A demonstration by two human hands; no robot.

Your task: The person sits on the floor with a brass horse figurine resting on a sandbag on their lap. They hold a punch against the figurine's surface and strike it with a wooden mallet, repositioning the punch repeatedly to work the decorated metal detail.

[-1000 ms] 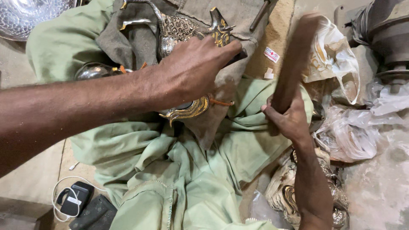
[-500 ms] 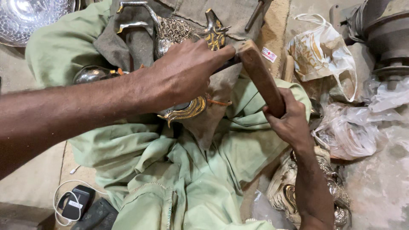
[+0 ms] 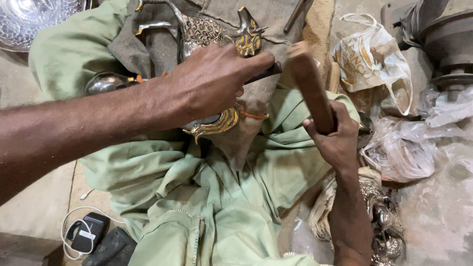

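Observation:
My left hand (image 3: pixel 212 83) lies over an ornate silver and gold metal piece (image 3: pixel 217 34) and pinches a thin dark metal punch (image 3: pixel 263 74) that points right. A gold-trimmed part (image 3: pixel 214 125) of the piece shows below my palm. My right hand (image 3: pixel 335 135) grips a brown wooden mallet (image 3: pixel 308 83) by its lower end, and the mallet's top sits right at the punch's end. The piece rests on a brown-grey cloth (image 3: pixel 162 49) over my pale green clothed lap (image 3: pixel 207 197).
An embossed silver tray (image 3: pixel 29 19) lies top left. White plastic bags (image 3: pixel 374 59) and clear plastic bags (image 3: pixel 409 143) sit on the right, beside a dark metal machine part (image 3: pixel 443 44). More ornate silver pieces (image 3: pixel 384 221) lie lower right. A black charger with white cable (image 3: pixel 86 231) is lower left.
The mallet swung down from a raised, blurred position to the punch's end. My left hand kept holding the punch on the metal piece.

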